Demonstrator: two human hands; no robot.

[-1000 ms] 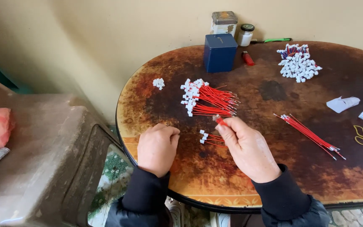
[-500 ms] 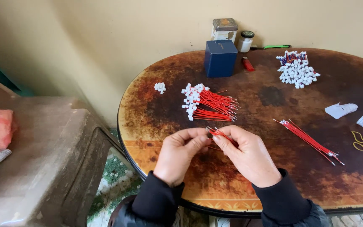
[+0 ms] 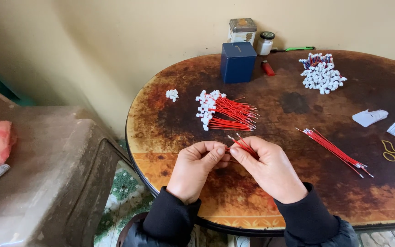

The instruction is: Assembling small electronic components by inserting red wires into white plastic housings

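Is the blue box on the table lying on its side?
No, the blue box stands upright near the wall, beside a small red lighter on the round table.

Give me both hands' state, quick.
Left hand: closed, pinching the red wires by their ends.
Right hand: closed, holding the same red wires.

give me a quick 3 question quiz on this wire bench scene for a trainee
1. True or false: both hands meet over the same few red wires.
2. Which pile lies nearest the hands? A. the red wires with white connectors B. the bare red wire bundle C. the heap of white connectors
3. What colour is the box at the back of the table?

Key:
1. True; left hand and right hand pinch them together.
2. A
3. Blue
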